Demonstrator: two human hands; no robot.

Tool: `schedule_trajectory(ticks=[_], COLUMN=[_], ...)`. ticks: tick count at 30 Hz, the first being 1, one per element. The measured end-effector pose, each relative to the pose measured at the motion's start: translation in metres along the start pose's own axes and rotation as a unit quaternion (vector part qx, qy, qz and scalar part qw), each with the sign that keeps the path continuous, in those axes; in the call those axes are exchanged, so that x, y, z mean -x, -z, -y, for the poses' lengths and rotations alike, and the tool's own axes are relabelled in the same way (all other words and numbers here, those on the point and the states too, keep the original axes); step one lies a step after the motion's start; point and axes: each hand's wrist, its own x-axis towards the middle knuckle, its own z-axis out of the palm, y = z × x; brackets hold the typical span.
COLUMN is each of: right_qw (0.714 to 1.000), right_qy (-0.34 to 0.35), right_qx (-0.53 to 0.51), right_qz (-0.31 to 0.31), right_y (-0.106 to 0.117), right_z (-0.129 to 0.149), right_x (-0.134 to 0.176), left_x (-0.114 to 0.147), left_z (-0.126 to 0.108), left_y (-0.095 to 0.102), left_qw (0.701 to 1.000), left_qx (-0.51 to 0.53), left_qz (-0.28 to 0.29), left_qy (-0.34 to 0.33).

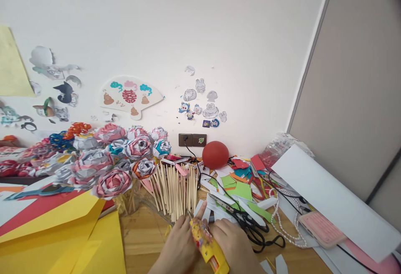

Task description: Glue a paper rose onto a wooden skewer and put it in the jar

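Glue gun (209, 247), yellow, low centre over the wooden surface (140, 240), tip towards bare sticks (175, 190). Right hand (233, 240): fingers curled round it. Left hand (180, 242) beside the tip; grip, cannot tell. Paper flowers (90, 165) bunched leftward look finished; sticks and cut paper (242, 190) seem unused, so partway.

One head-worn camera looks forward and down over the table (140, 234), near the hands (180, 242) at the bottom edge, facing the wall (188, 23) beyond.
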Motion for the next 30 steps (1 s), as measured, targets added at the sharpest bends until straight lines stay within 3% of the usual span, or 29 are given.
schedule_trajectory(ticks=[8, 19, 26, 30], right_qw=[1.0, 0.997, 1.0, 0.999], right_qy=[-0.011, 0.059, -0.003, -0.031], right_qx=[0.0, -0.017, 0.008, 0.011], right_qz=[0.007, -0.039, 0.006, 0.017], right_y=[0.0044, -0.0002, 0.004, 0.0027], right_z=[-0.0009, 0.0071, 0.0008, -0.0027], right_x=[-0.0015, -0.0011, 0.0002, 0.0019], left_x=[0.0002, -0.0007, -0.0029, -0.0003], left_z=[0.0005, -0.0006, -0.001, -0.0005], left_y=[0.0037, 0.0066, 0.0068, 0.0052], left_qw=[1.0, 0.999, 1.0, 0.999], left_qx=[-0.01, -0.016, -0.01, -0.02], left_qz=[0.0, -0.035, 0.01, -0.009], left_qy=[-0.017, -0.002, -0.01, -0.027])
